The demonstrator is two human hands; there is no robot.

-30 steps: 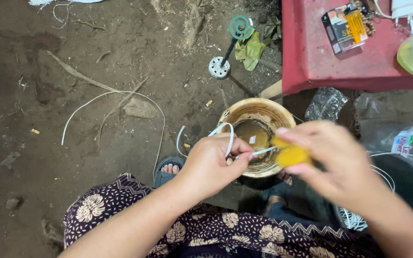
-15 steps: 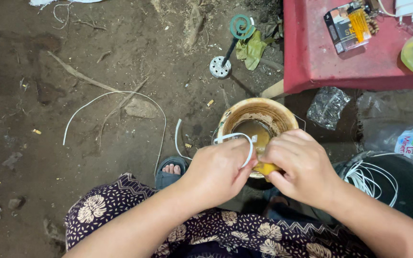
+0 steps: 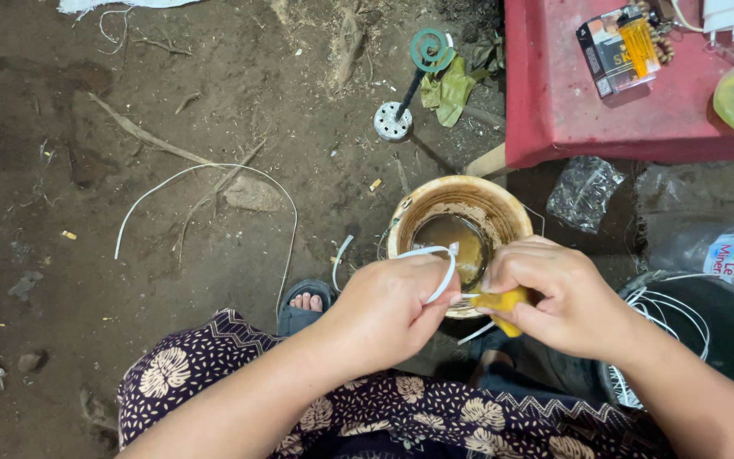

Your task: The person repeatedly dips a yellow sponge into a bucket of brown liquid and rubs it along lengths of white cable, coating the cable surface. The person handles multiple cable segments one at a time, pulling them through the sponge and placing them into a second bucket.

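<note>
My left hand (image 3: 388, 306) grips a thin white strip (image 3: 440, 270) that loops up over its fingers. My right hand (image 3: 554, 297) is closed on a small yellow tool (image 3: 500, 301) and touches the strip's end between the two hands. Both hands hover over the near rim of a round tan bowl (image 3: 460, 200) holding brownish liquid. The part of the strip inside my left fist is hidden.
A long white strip (image 3: 214, 170) curves across the dirt floor at left. A red plastic table (image 3: 571, 110) with a box, lighter and bottle stands at top right. A coil of white strips (image 3: 664, 314) lies right. My sandalled foot (image 3: 303, 304) and patterned skirt (image 3: 299, 408) are below.
One second ago my hands were apart with the strip stretched between them. They have come together over the bowl's near rim, the right hand moving left with the yellow tool.
</note>
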